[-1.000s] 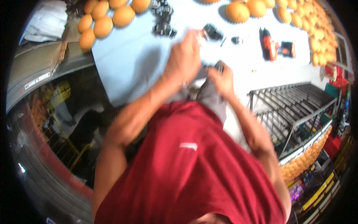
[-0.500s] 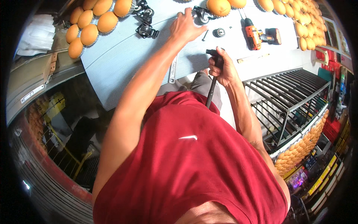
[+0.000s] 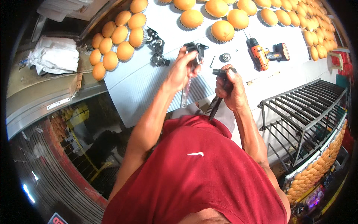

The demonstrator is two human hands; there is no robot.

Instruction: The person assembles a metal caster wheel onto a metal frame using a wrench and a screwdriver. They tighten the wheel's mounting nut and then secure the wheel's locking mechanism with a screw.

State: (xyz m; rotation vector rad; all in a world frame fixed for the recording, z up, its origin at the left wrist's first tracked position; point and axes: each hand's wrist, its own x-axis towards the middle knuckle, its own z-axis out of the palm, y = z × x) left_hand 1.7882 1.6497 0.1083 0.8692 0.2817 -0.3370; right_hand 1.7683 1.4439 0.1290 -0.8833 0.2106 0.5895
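My left hand [image 3: 179,74] is closed on a black caster wheel [image 3: 199,51], raised above the ribbed pale worktable. Closed around a black metal tube [image 3: 214,107] with a short crosswise end is my right hand [image 3: 232,90]; the tube's lower end reaches my lap. A silver flat tool [image 3: 184,98], perhaps a spanner, lies under my left hand at the table's near edge. Between and beyond my hands are a bolt [image 3: 212,61] and a small round dark metal part [image 3: 225,57]. More black casters [image 3: 158,49] sit left of my left hand.
An orange and black cordless drill [image 3: 261,54] lies to the right, with a thin wooden strip [image 3: 263,77] nearer. Orange domed pieces in fluted silver cups [image 3: 222,31] line the far side. A black barred metal rack [image 3: 302,112] stands at right; white cloths [image 3: 56,56] lie at left.
My left hand has taken hold of the caster from the table and drawn it nearer, toward my right hand. My right hand still grips the tube. The view has shifted.
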